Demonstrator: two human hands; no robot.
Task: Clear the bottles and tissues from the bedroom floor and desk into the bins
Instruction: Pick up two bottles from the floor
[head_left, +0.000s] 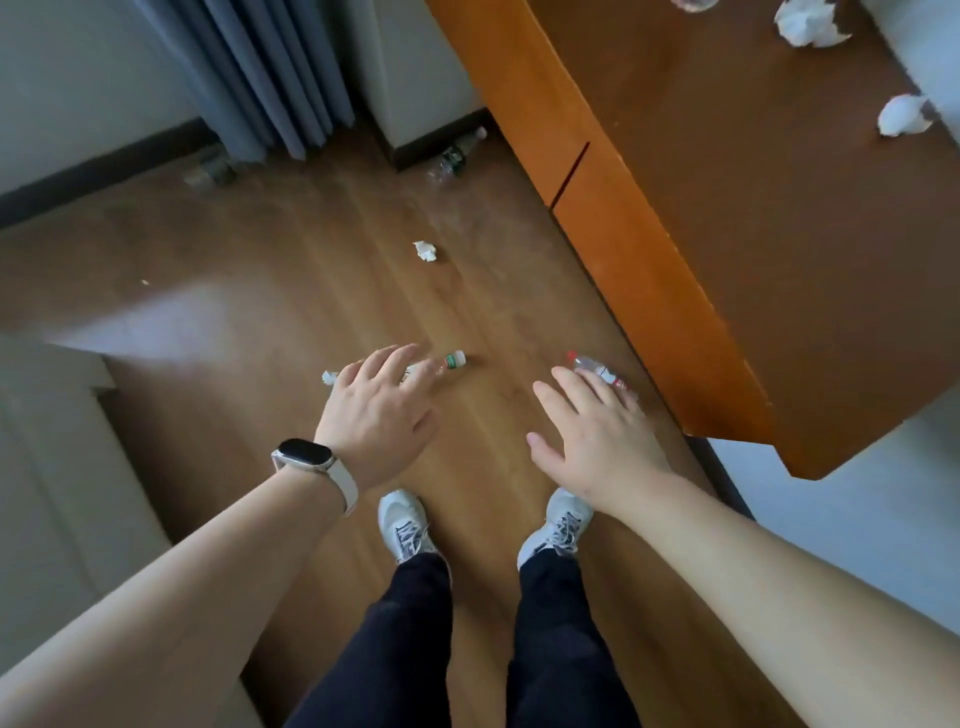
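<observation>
I stand on a wooden floor with both arms stretched down and forward. My left hand (382, 410), with a watch on the wrist, hovers open over a clear white-capped bottle (451, 361) lying on the floor. A small crumpled tissue (329, 378) peeks out at its left. My right hand (597, 431) is open above a clear red-capped bottle (597, 370) lying near the desk. Another tissue (425, 251) lies farther ahead. A third bottle (457, 153) rests by the wall. Two crumpled tissues (808, 23) (903, 115) sit on the desk (753, 208).
The orange-brown desk fills the right side, its corner jutting out near my right arm. Grey curtains (260, 73) hang at the far wall with a faint clear object (210, 169) on the floor below. A pale cabinet (57, 467) stands at the left. No bin is in view.
</observation>
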